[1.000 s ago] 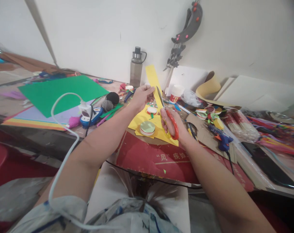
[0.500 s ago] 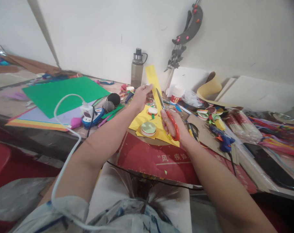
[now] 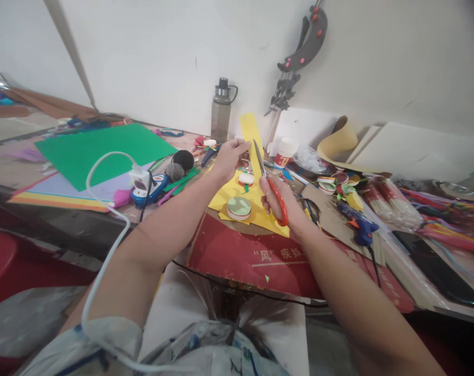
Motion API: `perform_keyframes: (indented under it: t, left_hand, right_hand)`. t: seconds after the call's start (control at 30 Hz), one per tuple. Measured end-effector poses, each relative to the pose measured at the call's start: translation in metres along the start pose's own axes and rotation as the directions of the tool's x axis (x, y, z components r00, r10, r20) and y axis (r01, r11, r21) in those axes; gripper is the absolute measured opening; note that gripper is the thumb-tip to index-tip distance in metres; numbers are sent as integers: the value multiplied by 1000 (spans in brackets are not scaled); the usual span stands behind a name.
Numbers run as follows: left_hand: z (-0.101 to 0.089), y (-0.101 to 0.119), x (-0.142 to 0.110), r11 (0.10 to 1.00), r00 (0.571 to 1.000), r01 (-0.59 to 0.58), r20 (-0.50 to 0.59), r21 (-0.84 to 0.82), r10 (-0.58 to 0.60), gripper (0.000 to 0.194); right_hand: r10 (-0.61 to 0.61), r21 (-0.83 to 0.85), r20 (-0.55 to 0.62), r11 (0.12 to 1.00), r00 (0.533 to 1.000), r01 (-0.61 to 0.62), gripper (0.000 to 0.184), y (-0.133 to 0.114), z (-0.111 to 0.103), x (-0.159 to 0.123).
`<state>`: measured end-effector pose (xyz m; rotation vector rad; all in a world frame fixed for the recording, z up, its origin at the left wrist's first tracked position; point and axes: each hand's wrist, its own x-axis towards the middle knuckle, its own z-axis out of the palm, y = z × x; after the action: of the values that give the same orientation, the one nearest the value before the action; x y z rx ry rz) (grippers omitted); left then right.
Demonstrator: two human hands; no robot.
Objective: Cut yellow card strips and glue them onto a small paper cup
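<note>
So, left hand pinches flat yellow paper strip; right hand grips pointed, orange-handled scissors.

There are 2 bare hands, 1 pair of orange-handled scissors, 1 yellow paper strip, 1 translucent grey bottle, 1 red-and-white paper cup and 1 blue glue gun.

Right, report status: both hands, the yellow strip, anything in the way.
Left hand pinching yellow strip. Right hand gripping scissors, blades at the strip. Two round pieces below, on yellow paper; no obstruction seen.
</note>
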<state>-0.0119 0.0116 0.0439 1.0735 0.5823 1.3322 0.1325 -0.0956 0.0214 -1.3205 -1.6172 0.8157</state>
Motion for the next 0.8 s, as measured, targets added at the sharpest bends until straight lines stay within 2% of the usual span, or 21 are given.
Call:
perform_keyframes:
  t: [0.33,0.8]
  left_hand:
    - [5,1,-4,1000,1000,4,3,-22,-4,29]
    - [2,-2,1,1000,1000,8,7,-17,-8,29]
  right_hand:
    - [-75,-61,-8,995,997,74,55,1,-2,-3]
    - [1,-12,-39,1000,999,-2,60,-4,1,-4]
